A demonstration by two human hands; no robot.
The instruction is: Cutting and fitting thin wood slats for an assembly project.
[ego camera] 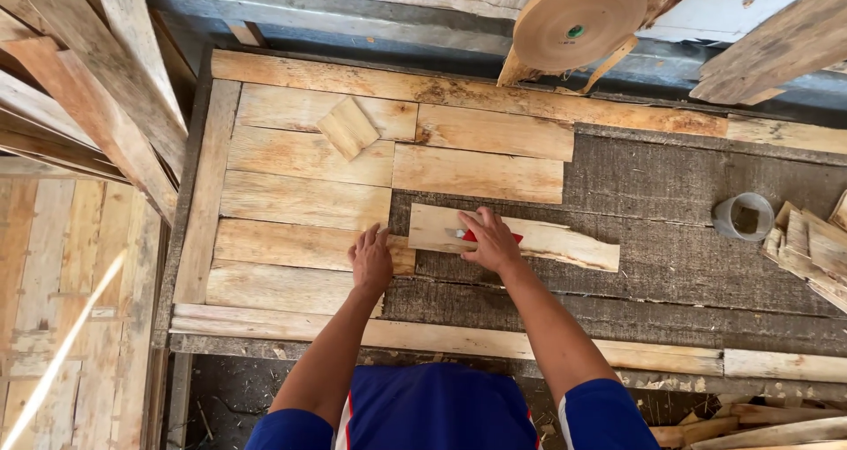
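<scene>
The left hand is laid flat, fingers together and gripping nothing, on the right end of a veneer sheet in the near-left patchwork. The right hand is closed over a red-handled cutter and pressed onto a loose veneer strip, whose ragged right edge runs onto bare dark mat. Open mat is left to the right, up to a tape roll.
</scene>
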